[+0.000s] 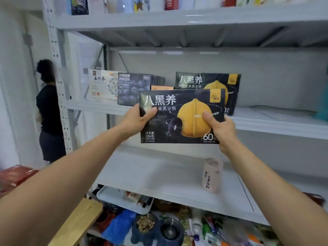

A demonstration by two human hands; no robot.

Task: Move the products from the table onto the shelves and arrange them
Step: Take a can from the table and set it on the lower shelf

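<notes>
While a person in dark clothes (48, 110) stands at the far left beside the rack's perforated upright, both bare arms reach forward at the height of the middle shelf (275, 125). At that shelf's left end a white carton (103, 86) stands upright, and just to its right stands a dark blueberry-printed box (133, 89) with more of the same packed behind it. The left hand (136, 121) grips the left edge of a black box with a yellow walnut picture (181, 110), thumb across the front. The box is held upright in the air in front of the shelf edge. The right hand (221, 128) grips its lower right corner, thumb pressed on the walnut. Behind it a matching black box (209, 82) stands on the shelf. One shelf down, a pale pink canister (212, 174) stands upright below the right hand.
</notes>
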